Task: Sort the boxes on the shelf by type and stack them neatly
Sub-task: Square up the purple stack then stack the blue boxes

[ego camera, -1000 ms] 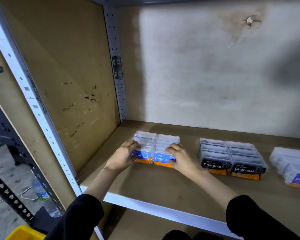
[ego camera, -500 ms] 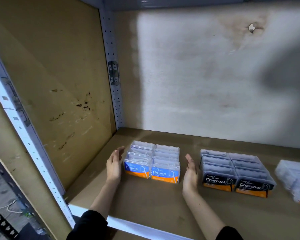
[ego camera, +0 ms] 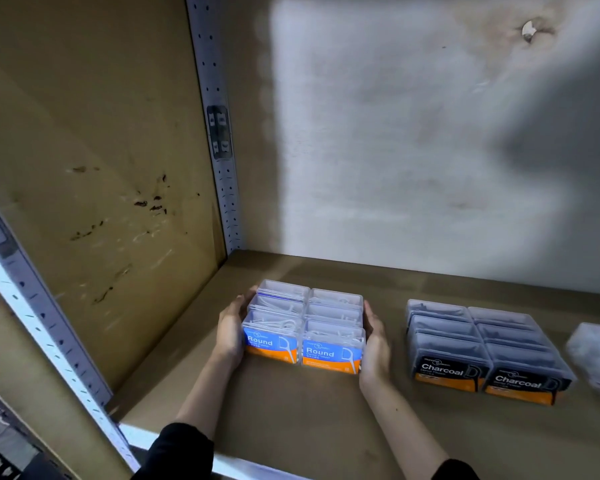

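Several clear boxes with blue and orange "Round" labels (ego camera: 303, 323) stand packed in two rows on the brown shelf board (ego camera: 291, 417), left of centre. My left hand (ego camera: 230, 327) presses flat against the group's left side, fingers straight. My right hand (ego camera: 374, 336) presses flat against its right side. To the right, apart from them, several dark "Charcoal" boxes (ego camera: 482, 351) form a similar two-row block. A blurred group of clear boxes (ego camera: 596, 355) lies at the right edge.
The shelf's brown side panel (ego camera: 101, 168) and perforated metal upright (ego camera: 219, 133) close off the left. A pale, stained back wall (ego camera: 413, 133) stands behind the boxes. The white front rail (ego camera: 174, 445) runs along the shelf's near edge.
My hands left the front of the Round boxes, opened out to either side, and now press in against the group's two sides. The view has moved closer.
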Action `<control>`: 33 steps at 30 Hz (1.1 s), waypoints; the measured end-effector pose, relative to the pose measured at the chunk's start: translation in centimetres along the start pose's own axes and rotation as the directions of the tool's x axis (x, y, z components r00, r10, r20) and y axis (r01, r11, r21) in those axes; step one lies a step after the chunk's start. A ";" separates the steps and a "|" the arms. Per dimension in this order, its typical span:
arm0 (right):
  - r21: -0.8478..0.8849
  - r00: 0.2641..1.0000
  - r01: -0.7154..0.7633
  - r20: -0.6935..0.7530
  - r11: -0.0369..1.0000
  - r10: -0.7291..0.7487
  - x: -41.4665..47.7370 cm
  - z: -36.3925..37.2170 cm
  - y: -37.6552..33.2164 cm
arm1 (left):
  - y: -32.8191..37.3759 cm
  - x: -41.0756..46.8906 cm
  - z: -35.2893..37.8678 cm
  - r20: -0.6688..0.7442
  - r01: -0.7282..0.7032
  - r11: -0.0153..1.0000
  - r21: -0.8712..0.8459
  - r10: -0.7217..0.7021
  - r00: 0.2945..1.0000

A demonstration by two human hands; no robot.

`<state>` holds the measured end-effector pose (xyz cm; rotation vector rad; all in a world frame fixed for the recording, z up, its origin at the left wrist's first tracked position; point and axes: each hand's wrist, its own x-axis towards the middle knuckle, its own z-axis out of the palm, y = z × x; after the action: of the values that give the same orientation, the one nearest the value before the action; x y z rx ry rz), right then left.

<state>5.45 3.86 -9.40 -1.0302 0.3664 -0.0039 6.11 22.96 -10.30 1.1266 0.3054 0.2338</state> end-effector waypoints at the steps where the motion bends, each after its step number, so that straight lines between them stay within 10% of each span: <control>1: -0.005 1.000 -0.001 -0.009 1.000 0.001 0.0 0.0 0.0 | 0.0 0.0 0.0 -0.008 -0.007 1.000 0.003 0.007 1.000; 33: 0.006 0.996 0.081 -0.036 0.997 -0.081 0.4 -0.3 0.4 | -0.2 -0.2 -0.2 0.021 -0.108 0.994 0.028 0.108 0.994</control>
<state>5.67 3.76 -9.95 -1.0384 0.3571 -0.0966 5.89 23.00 -10.51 1.1746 0.2313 0.3145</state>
